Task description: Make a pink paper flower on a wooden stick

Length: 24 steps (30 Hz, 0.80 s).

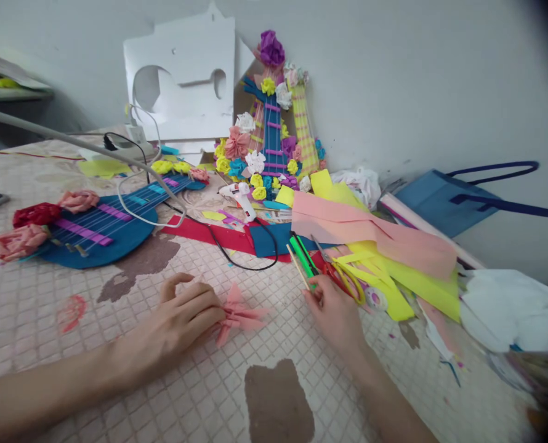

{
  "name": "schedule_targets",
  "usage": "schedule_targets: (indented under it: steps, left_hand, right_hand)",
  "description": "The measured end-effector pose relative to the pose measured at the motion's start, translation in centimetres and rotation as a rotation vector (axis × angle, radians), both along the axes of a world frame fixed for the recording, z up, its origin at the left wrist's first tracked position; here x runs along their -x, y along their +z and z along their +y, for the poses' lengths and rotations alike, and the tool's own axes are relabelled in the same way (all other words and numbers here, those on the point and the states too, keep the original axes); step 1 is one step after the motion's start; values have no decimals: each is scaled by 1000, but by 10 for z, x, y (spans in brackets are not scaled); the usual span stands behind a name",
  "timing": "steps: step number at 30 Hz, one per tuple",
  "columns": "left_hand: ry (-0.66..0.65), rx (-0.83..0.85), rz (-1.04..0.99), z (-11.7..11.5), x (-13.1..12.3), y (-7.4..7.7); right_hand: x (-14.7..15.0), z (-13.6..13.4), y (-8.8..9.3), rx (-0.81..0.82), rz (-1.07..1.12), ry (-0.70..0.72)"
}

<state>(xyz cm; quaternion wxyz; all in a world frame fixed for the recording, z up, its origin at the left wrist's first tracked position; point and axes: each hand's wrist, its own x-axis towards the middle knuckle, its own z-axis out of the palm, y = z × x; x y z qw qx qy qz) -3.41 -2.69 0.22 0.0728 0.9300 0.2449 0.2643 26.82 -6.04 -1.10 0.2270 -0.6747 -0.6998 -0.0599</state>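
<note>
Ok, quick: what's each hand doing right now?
Left hand: fingers curled, pressing down on the pink paper.
Right hand: closed around a wooden stick, beside the scissors.

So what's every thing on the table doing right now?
left hand: resting on the pink paper piece, fingers pinching it
pink paper piece: folded, flat on the table
right hand: touching the wooden stick
wooden stick: lying beside the green pens
scissors: lying down; open or closed unclear
glue gun: lying down, cord attached
blue paper guitar: lying flat, with paper roses
</note>
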Motion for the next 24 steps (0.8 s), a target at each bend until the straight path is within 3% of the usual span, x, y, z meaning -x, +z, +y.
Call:
schedule_targets:
  steps: [3, 6, 10, 15, 18, 21, 24]
  left_hand:
    - [15, -68, 15, 0, 11, 3]
    - [-1, -120, 20, 2, 18, 6]
    - [-11, -156, 3, 6, 25, 7]
    - [27, -80, -27, 7, 31, 1]
    - [19, -77, -20, 7, 32, -1]
    - [13, -70, -10, 9, 32, -3]
    - [-1, -62, -4, 10, 32, -4]
  right_hand:
    - [8, 8, 3, -4, -112, 8]
    - [17, 33, 11, -14, -47, 49]
    - [40, 101, 24, -12, 142, 225]
    - [76, 199, 23, 24, 159, 217]
    - [93, 237, 16, 115, 180, 234]
    - [102, 250, 15, 179, 251, 245]
    - [97, 236, 25, 202, 343, 263]
